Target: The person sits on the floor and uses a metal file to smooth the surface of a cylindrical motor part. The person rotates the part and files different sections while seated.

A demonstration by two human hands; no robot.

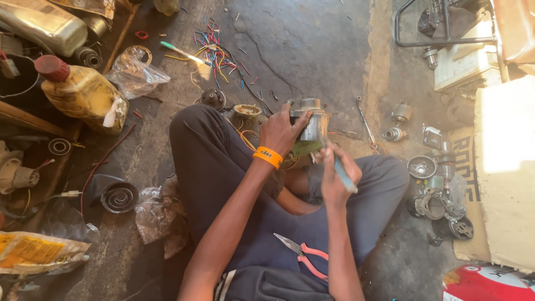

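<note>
The person sits cross-legged on a stained concrete floor [312, 50], and the left hand [283, 132] grips a small metal motor [311, 125] held up above the knees, fingers wrapped over its top and side; an orange wristband [268, 156] sits on that wrist. The right hand [334, 174], just below and right of the motor, is clenched around a blue-handled tool [345, 174] whose upper end points at the motor's lower edge; the tip itself is too small to make out. Well below the motor, a pair of pink-handled pliers [302, 255] lies on the person's lap. Up and left of the motor, cut bits of coloured wire [214, 53] are scattered on the floor, with a green-handled screwdriver [179, 51] beside them. Just left of the motor lie a few round metal parts [247, 111]. Far left of the motor stands a yellow oil jug [83, 92] with a red cap, next to a crumpled clear plastic bag [134, 73]. Right of the motor, more small metal motor parts [437, 184] are heaped near a sheet of cardboard [504, 173]
</note>
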